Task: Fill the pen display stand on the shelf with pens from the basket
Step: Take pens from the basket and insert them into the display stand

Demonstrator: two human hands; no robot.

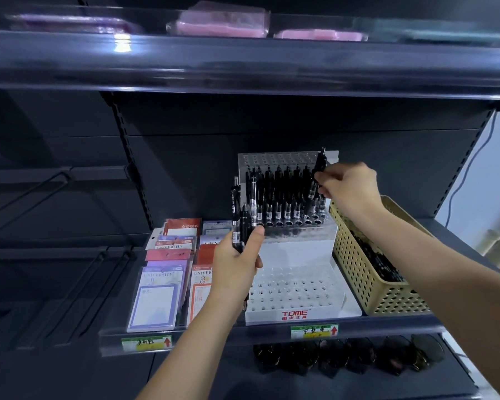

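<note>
Black pen (319, 168) pinched in the right hand (347, 188) hangs over the stand's (300, 251) packed middle tier beside the basket (358, 272), its hole hard to make out, so a miss could topple neighbours, and the bundle (239, 223) gripped in the left hand (237, 256) might slip.

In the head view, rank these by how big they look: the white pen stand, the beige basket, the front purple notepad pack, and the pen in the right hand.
1. white pen stand
2. beige basket, partly hidden, so its full extent is unsure
3. front purple notepad pack
4. pen pinched in the right hand, clearly smallest
</note>
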